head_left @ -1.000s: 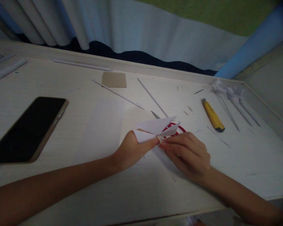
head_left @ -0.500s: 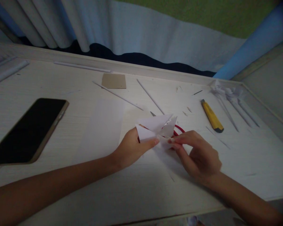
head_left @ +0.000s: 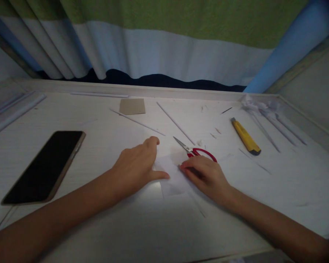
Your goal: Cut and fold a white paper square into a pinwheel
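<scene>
Home craft desk: curtain (head_left: 159, 54), phone (head_left: 45, 166), scissors (head_left: 197, 151), utility knife (head_left: 245, 137).

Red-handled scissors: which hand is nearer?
Right. The right hand lies just below the scissors; the left hand is further off, beside the blades' side.

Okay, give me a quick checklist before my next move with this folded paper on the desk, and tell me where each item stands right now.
1. Folded paper flat on the table: ok.
2. Left hand pressing its left side: ok.
3. Right hand pressing its right edge: ok.
4. Red scissors clear of the paper: ok, just beyond the right hand.
5. Yellow utility knife blade retracted: cannot tell.
6. Creases sharp: cannot tell.
</scene>
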The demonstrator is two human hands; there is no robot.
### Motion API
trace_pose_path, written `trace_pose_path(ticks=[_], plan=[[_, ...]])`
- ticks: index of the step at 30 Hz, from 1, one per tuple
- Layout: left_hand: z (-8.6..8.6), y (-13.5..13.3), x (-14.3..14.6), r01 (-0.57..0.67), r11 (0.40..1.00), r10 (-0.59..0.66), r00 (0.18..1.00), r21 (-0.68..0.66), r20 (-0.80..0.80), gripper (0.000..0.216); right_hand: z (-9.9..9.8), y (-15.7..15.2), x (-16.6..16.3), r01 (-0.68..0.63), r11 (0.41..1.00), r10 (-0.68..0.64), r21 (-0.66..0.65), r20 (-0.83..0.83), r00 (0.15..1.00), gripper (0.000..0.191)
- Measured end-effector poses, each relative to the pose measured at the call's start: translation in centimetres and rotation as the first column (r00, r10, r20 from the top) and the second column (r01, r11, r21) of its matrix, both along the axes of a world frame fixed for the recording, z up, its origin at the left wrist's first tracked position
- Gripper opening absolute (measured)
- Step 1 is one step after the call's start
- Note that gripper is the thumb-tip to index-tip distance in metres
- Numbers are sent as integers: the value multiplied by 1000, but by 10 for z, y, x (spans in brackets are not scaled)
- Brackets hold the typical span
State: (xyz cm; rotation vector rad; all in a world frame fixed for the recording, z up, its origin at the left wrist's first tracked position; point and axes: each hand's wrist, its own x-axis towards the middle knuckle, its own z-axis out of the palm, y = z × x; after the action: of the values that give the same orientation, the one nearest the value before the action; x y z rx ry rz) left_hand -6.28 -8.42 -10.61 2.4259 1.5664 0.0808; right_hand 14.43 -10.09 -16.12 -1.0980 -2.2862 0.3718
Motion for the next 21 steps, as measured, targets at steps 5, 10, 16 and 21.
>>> trace_pose_path(ticks=[5, 10, 16, 21], plan=[[3, -19, 5, 220, 965, -196, 967, 144, -162, 48, -2, -1, -2, -26, 1000, 26, -5, -57, 998, 12], [-8, -27, 1, 509, 860, -511, 859, -40, -31, 23, -4, -3, -3, -45, 997, 41, -61, -77, 996, 14], [-17, -20, -9, 523, 831, -453, 833, -188, 317, 15, -3, -6, -4, -86, 992, 78, -97, -83, 993, 15], [-20, -15, -8, 458, 824, -248, 821, -334, 515, 15, -1, -8, -6, -102, 989, 94, -105, -78, 993, 13]])
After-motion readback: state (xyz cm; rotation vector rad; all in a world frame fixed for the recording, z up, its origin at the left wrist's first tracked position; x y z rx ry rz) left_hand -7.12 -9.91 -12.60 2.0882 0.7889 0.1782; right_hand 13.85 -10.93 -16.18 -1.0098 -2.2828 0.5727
